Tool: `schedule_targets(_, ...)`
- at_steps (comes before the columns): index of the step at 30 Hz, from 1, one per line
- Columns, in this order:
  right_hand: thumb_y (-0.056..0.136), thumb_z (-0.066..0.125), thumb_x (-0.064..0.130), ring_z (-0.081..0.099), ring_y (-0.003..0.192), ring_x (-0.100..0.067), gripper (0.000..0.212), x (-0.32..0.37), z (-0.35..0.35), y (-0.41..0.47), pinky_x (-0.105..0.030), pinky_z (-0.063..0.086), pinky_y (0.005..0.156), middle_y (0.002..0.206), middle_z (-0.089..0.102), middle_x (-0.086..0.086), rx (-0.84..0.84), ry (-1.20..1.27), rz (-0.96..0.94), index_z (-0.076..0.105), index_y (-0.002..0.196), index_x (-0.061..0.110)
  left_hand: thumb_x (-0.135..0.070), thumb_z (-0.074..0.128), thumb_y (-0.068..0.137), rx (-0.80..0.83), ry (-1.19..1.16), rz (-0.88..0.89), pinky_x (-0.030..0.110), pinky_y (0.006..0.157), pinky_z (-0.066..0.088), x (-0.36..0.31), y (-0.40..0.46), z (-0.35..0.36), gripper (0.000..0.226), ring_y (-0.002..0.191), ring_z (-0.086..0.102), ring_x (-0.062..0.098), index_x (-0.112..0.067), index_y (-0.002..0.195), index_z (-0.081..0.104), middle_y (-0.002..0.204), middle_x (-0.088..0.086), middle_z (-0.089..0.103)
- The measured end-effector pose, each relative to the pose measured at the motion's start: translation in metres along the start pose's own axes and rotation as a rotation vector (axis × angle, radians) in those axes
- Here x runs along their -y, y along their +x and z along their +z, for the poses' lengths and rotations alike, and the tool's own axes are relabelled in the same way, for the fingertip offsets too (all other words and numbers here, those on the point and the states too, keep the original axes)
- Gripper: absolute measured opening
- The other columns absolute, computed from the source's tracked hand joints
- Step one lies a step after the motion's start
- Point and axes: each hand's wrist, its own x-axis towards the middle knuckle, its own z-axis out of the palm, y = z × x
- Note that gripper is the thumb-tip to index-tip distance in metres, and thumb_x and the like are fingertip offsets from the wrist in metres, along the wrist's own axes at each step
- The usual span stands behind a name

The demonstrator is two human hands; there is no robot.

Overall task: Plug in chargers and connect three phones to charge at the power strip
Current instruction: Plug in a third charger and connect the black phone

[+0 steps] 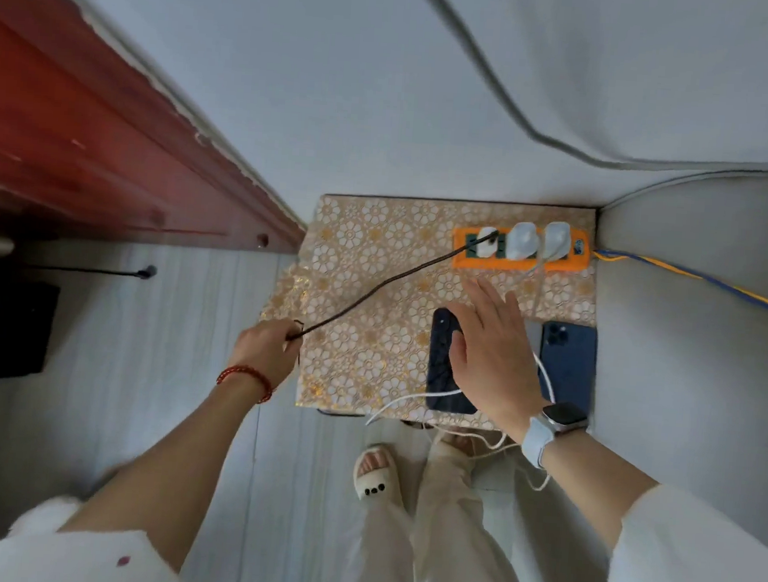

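Head view is showing the left hand (262, 350) pinching the dark cable (373, 287) running taut from the orange power strip (519, 252), while the right hand (491, 353), fingers spread, is hovering over the dark phone (440, 363) on the tabletop (369, 344). Steadying that phone first, then bringing the plug end in slack, is looking wisest.

Nothing here can be read; the small label on the orange power strip (579, 247) is too blurred.

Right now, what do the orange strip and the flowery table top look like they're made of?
The orange strip looks like hard, smooth plastic: even colour, moulded edges. The flowery table top seems a plastic or vinyl cover; its gold flowers shine and its left edge wrinkles. Neither is certain.
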Motion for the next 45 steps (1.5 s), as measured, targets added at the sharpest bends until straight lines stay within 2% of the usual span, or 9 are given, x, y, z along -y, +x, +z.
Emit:
schedule_targets(4,0.089,0.047,0.003,0.044,0.126,-0.029,0.029,0.037,0.029,-0.026,-0.040,0.042,0.102,0.129,0.052,-0.015,-0.063,0.309,0.141,0.056,0.116,0.003,-0.021,0.046,0.088,0.125,0.066,-0.029,0.033,0.074,0.045,0.056,-0.037,0.024,0.017,0.085,0.061,0.027,-0.013,0.084,0.059,0.088,0.008,0.066)
schedule_targets(10,0.092,0.038,0.003,0.057,0.110,-0.023,0.030,0.084,0.064,-0.069,-0.030,0.044,0.094,0.116,0.063,-0.011,0.162,0.642,0.406,0.055,0.116,0.007,-0.024,0.049,0.089,0.309,-0.161,-0.232,0.027,0.074,0.047,0.107,-0.096,0.021,0.018,0.083,0.059,0.026,-0.012,0.089,0.062,0.088,0.009,0.066)
schedule_targets(18,0.085,0.043,0.003,0.053,0.099,0.000,0.054,0.149,0.082,-0.103,-0.020,0.042,0.091,0.143,0.038,0.009,0.656,0.697,0.226,0.039,0.132,0.029,-0.012,0.046,0.091,0.442,-1.455,-0.380,0.033,0.062,0.059,0.071,-0.135,-0.054,0.016,0.071,0.071,0.021,-0.009,0.079,0.056,0.063,0.000,0.068)
schedule_targets(22,0.079,0.042,0.008,0.053,0.058,0.011,0.032,0.177,0.081,-0.108,-0.011,0.038,0.057,0.123,0.057,0.008,0.896,0.718,0.140,0.060,0.100,0.026,-0.014,0.038,0.095,0.332,-1.705,-0.278,0.028,0.058,0.058,0.054,-0.137,-0.074,0.025,0.067,0.070,0.016,-0.011,0.076,0.054,0.060,-0.001,0.068)
schedule_targets(28,0.095,0.035,0.013,0.064,0.085,-0.025,0.022,0.151,0.053,-0.118,-0.037,0.052,0.080,0.090,0.067,-0.011,0.697,0.563,0.255,0.053,0.082,0.014,-0.015,0.040,0.094,0.005,-2.137,-0.376,0.022,0.060,0.057,0.068,-0.120,-0.085,0.024,0.073,0.070,0.012,-0.009,0.080,0.058,0.066,-0.002,0.070)
schedule_targets(33,0.097,0.032,0.007,0.070,0.076,-0.025,0.021,0.150,0.004,-0.094,-0.037,0.059,0.075,0.082,0.068,-0.016,0.476,1.203,0.476,0.051,0.088,0.004,-0.007,0.048,0.088,0.206,-1.477,-0.290,0.032,0.085,0.048,0.044,-0.139,-0.049,0.021,0.105,0.059,0.019,-0.014,0.104,0.059,0.111,0.005,0.065)
schedule_targets(37,0.097,0.033,0.010,0.071,0.080,-0.029,0.021,0.160,-0.026,-0.052,-0.031,0.059,0.064,0.079,0.073,-0.010,0.257,1.594,0.501,0.052,0.090,0.005,0.008,0.042,0.082,0.405,-0.799,0.093,0.028,0.098,0.039,0.010,-0.178,-0.008,0.041,0.107,0.054,0.018,-0.010,0.115,0.058,0.124,0.008,0.059)
schedule_targets(41,0.098,0.035,0.019,0.070,0.089,-0.028,0.021,0.152,-0.030,-0.038,-0.034,0.059,0.075,0.088,0.075,-0.010,0.112,1.733,0.498,0.053,0.095,0.009,-0.001,0.044,0.089,0.416,-1.035,-0.016,0.029,0.079,0.050,-0.009,-0.190,-0.015,0.022,0.083,0.059,0.021,-0.011,0.081,0.062,0.084,0.006,0.066)
schedule_targets(45,0.095,0.038,0.034,0.067,0.099,-0.018,0.026,0.153,0.005,-0.064,-0.025,0.055,0.083,0.102,0.072,-0.005,0.421,1.346,0.444,0.058,0.105,0.019,-0.005,0.037,0.093,0.353,-1.516,-0.122,0.023,0.065,0.058,-0.005,-0.178,-0.042,0.024,0.070,0.070,0.017,-0.009,0.078,0.056,0.070,0.003,0.071)
